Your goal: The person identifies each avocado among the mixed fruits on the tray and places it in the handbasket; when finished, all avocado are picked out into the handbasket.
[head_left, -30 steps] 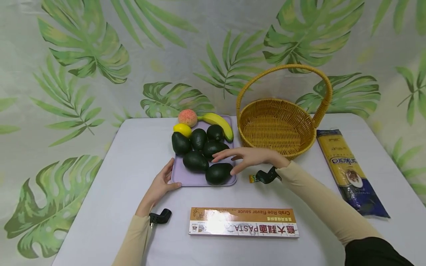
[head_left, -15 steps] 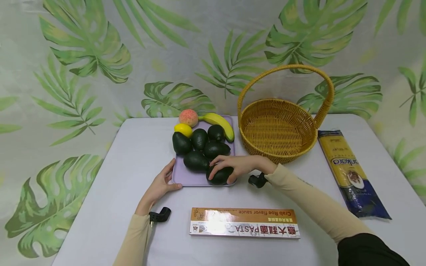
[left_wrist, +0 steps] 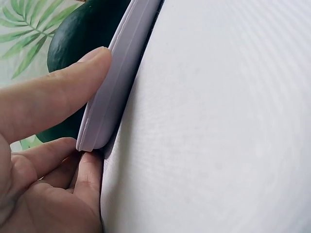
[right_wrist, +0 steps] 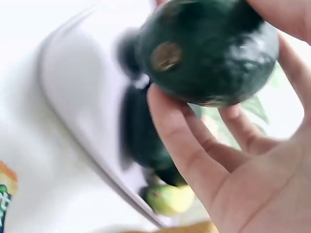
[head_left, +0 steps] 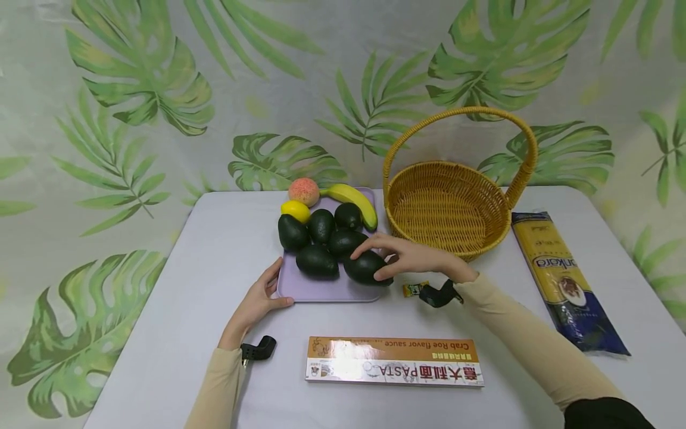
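Note:
My right hand [head_left: 409,255] grips a dark green avocado [head_left: 364,268] just over the right front of the lilac tray [head_left: 327,291]. In the right wrist view the fingers curl round that avocado [right_wrist: 209,53], and its brown stem spot shows. At the tray's left front corner, my left hand [head_left: 258,301] holds the edge. The left wrist view shows the thumb against the tray wall [left_wrist: 109,97] and the fingers at its corner. Several more avocados [head_left: 316,262] lie on the tray, with a lemon [head_left: 295,211], a peach [head_left: 303,192] and a banana [head_left: 354,201] behind them.
A wicker basket [head_left: 447,205] with a tall handle stands right of the tray. Farther right lies a blue and yellow pasta bag [head_left: 568,280]. A pasta box [head_left: 394,361] lies in front, and a small wrapped packet [head_left: 414,289] is near my right wrist.
The right hand came down onto the front right avocado, took hold of it and has lifted it back and to the right. The left hand stays at the tray corner.

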A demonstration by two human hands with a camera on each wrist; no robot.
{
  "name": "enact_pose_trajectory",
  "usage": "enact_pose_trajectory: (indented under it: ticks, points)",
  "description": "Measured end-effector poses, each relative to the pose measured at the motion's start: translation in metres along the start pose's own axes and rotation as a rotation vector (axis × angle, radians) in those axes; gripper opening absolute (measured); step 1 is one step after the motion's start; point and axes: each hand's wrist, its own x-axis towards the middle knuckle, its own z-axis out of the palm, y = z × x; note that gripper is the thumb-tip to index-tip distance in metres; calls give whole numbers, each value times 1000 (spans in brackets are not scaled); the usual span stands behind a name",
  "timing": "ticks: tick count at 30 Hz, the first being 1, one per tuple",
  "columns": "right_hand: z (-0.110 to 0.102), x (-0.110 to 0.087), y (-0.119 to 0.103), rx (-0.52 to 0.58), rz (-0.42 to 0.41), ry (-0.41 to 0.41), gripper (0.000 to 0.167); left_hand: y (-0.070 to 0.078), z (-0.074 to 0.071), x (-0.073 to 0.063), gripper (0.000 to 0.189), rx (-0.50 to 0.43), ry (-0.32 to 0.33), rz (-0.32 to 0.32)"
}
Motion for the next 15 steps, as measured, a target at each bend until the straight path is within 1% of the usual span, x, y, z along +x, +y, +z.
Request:
enact_pose_trajectory:
  ticks: [2,5,10,12,15]
  points:
    - [-10,-11,-4,90,16,72,45,0,0,0,97,1,2,0]
    - [-27,-29,-7,181,48,200,47,0,1,0,97,3,2,1]
    - [-60,-56,0,216,158,422,49,1,1,0,96,4,6,0]
    - [-72,-64,7,231,197,484,50,0,1,0,97,5,8,1]
    - [-87,-70,17,296,241,548,53,0,1,0,97,3,9,2]
